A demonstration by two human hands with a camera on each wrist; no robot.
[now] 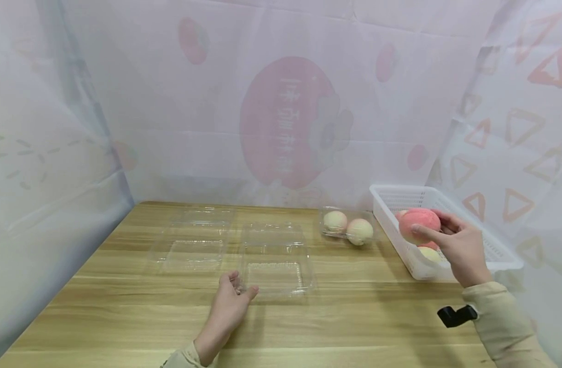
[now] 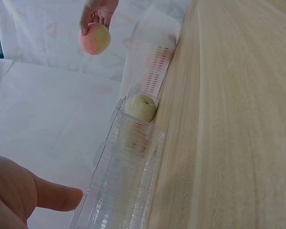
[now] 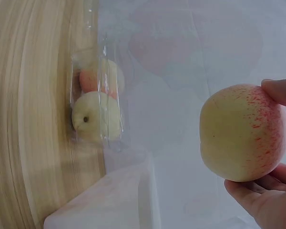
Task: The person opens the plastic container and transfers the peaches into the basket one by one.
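Note:
My right hand [image 1: 462,250] holds a pink and pale yellow peach [image 3: 240,131] between thumb and fingers, above the left side of a white perforated basket [image 1: 388,240]. More peaches lie in that basket, partly hidden behind the hand. At the front left corner of an opened clear plastic container [image 1: 276,281] is my left hand [image 1: 227,301], thumb on one side of the corner and fingers on the other. In the left wrist view its thumb [image 2: 59,196] reaches straight to the container's edge, while its other fingers are out of sight.
A second opened clear container [image 1: 193,253] lies to the left. Towards the back, beside the basket, a clear container [image 1: 324,225] has two peaches [image 1: 347,227] in it. White printed cloth [image 1: 216,102] walls in the wooden table [image 1: 138,306] at the back and sides.

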